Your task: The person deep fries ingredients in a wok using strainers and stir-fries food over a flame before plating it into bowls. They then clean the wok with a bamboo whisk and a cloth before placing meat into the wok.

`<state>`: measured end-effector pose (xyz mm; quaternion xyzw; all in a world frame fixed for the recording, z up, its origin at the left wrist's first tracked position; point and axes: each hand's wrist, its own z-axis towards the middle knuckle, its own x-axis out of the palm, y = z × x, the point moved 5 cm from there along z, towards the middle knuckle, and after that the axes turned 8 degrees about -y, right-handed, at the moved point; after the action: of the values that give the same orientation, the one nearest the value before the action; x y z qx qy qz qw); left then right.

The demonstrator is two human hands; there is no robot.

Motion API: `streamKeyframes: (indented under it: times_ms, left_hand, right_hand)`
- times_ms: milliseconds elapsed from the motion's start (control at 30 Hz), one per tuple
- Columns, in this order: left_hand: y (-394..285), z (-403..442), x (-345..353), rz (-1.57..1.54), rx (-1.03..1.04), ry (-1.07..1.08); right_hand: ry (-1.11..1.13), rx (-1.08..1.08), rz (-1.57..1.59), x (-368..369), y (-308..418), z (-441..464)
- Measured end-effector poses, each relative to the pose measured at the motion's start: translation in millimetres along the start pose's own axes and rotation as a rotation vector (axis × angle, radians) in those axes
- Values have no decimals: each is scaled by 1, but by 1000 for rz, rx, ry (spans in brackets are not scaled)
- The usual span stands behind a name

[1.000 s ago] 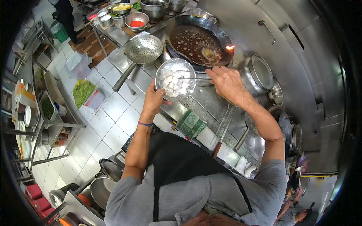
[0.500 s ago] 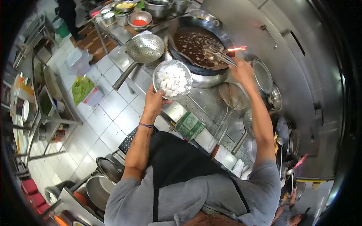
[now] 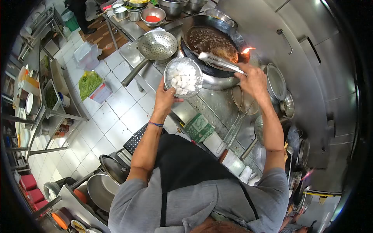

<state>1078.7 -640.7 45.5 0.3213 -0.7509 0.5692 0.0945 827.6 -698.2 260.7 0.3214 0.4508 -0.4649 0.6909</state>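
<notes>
My left hand (image 3: 166, 100) is closed on the rim of a metal bowl (image 3: 169, 86) full of white floury cubes (image 3: 183, 79). Metal tongs (image 3: 221, 63) are gripped in my right hand (image 3: 251, 79), their tips over the near side of a black wok (image 3: 194, 23). Dark oil (image 3: 210, 42) bubbles in the wok, and a flame (image 3: 247, 50) shows at its right edge. Whether the tongs hold anything cannot be made out.
A perforated ladle (image 3: 157, 45) rests left of the wok, its handle over the counter edge. Strainers (image 3: 245, 100), a green cloth (image 3: 199, 127) and pots (image 3: 275, 82) lie nearer and to the right. A person (image 3: 79, 15) stands at the far left.
From the bowl, my right hand took the tongs over the wok's oil, then drew them back toward the bowl. My left hand keeps its hold on the bowl.
</notes>
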Motion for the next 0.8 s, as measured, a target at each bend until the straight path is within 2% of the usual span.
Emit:
streamKeyframes:
  times_ms: [33,133,233,433,533,633,733,800]
  left_hand:
    - [0,0,-1,-5,-8,0]
    - [6,1,-5,-13,-46,16]
    - [5,1,-7,-18,-58,53]
    - [-10,-15,4,29,-2,65]
    - [-14,-17,14,50,-13,109]
    - [-7,-13,9,4,-24,133]
    - [-4,-7,4,-45,-9,106]
    - [2,-4,1,-36,-33,49]
  right_hand:
    - [-32,67,-54,1,-12,10]
    - [96,222,-248,41,-60,42]
    - [38,172,-270,41,-59,39]
    - [48,-182,35,4,43,-16]
    - [157,-176,-32,22,59,-15]
    - [-2,-186,75,15,50,-17]
    - [-76,-52,29,-8,39,-6]
    - [-52,-48,-89,8,21,12]
